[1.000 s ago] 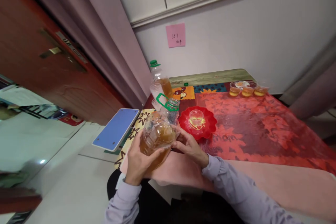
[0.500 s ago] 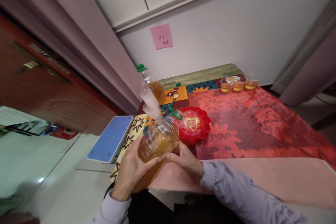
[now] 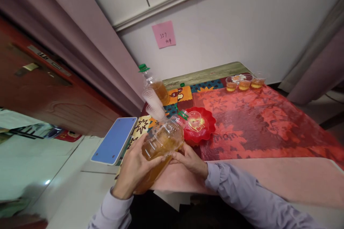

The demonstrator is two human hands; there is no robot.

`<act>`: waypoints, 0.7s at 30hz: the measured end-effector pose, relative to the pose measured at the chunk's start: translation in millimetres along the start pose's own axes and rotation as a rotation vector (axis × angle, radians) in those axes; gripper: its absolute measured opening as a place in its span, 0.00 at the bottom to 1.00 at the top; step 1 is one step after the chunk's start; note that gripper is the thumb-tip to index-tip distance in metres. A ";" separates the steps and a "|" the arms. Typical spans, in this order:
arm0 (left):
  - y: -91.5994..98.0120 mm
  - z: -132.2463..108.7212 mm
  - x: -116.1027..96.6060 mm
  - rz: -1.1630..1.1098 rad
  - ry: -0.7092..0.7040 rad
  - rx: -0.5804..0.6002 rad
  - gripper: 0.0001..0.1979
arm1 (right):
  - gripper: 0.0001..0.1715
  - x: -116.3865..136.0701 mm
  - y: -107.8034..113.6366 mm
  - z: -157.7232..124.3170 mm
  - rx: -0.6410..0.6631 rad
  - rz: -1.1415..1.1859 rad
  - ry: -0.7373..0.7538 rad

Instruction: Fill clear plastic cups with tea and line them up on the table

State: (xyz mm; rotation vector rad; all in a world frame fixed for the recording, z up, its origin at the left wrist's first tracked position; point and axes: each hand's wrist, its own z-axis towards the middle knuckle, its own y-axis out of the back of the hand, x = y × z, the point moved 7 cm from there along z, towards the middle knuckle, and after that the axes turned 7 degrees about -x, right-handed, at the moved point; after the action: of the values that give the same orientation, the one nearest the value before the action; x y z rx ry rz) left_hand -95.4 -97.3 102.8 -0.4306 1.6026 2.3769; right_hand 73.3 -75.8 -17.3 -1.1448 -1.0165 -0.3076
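Both my hands grip a large clear plastic jug of amber liquid, tilted with its open green-ringed mouth toward a small clear cup. The cup stands on a red scalloped plate. My left hand wraps the jug's lower body from the left. My right hand closes on its underside from the right. The jug's mouth is right at the cup's rim; I cannot tell whether liquid is flowing.
A stack of clear cups and a green-capped bottle stand behind the jug. Three filled cups sit at the table's far edge. A blue-topped white device juts off the left edge. A pink note is on the wall.
The jug has gone from nearly upright to tilted, its mouth now lowered to the cup on the red plate. My view has shifted a little to the right.
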 end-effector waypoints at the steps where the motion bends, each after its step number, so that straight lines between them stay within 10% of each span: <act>1: 0.9 1.4 -2.0 0.006 -0.007 0.010 0.49 | 0.36 -2.2 0.8 0.3 0.002 0.004 -0.007; 21: 2.9 11.9 -18.8 0.063 0.035 0.120 0.48 | 0.37 -10.3 4.2 0.6 0.014 -0.005 -0.058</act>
State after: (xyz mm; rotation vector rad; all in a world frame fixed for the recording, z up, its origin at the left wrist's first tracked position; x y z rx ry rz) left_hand -80.3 -88.0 116.4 -0.4056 1.7882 2.3148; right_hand 70.2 -76.3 -27.9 -1.1443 -1.0716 -0.2724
